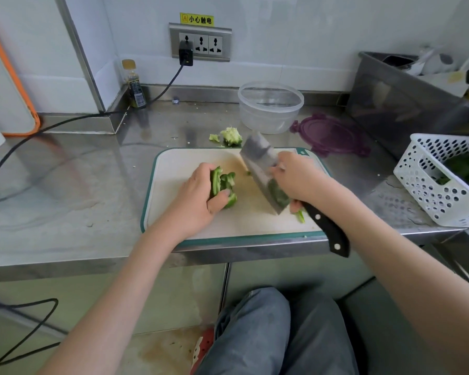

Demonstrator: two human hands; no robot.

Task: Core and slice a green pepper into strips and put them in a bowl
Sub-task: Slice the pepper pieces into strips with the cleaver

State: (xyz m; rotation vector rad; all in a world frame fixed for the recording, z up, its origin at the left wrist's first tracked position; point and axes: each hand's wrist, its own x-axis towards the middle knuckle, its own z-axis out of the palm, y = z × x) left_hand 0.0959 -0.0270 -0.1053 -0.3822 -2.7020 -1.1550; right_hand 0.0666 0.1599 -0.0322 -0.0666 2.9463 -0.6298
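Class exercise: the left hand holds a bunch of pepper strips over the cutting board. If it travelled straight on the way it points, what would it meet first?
The left hand points right, toward the cleaver in the right hand. The blade's flat side, carrying pepper strips, would probably come first, though depth is unclear.

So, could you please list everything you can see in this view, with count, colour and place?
pepper strips: handful, green, in left grip; more on cleaver blade
cleaver: one, steel, black handle, over board
cutting board: one, white, green rim, counter edge
pepper core: one, pale green, behind board
bowl: one, clear, empty, back of counter
lid: one, purple, beside bowl
basket: one, white, right
bottle: one, dark, back corner
socket strip: one, grey, wall
left hand: grips strips
right hand: holds cleaver
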